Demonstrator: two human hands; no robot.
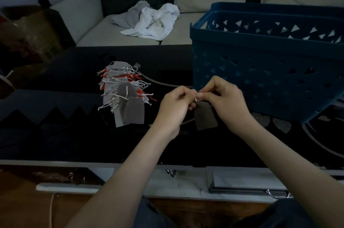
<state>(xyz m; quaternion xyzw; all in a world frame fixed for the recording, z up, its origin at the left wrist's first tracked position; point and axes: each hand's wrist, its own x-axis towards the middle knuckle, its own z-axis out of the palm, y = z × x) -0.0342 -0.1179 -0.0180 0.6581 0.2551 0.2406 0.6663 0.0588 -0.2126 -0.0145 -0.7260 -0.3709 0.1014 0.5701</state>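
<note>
By latticed plastic basket (260,71), flat grey tag (205,118)

Your view is dim and underexposed; the dark bench (74,144) swallows detail; wide-angle bending warps the edges; the white towel (158,20) looks brightest.

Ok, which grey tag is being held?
The grey tag hanging from its white string, pinched by left hand and right hand; the others lie in the pile.

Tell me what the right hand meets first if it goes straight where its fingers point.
Probably the left hand: the right hand pinches the string of the grey tag beside it.
</note>
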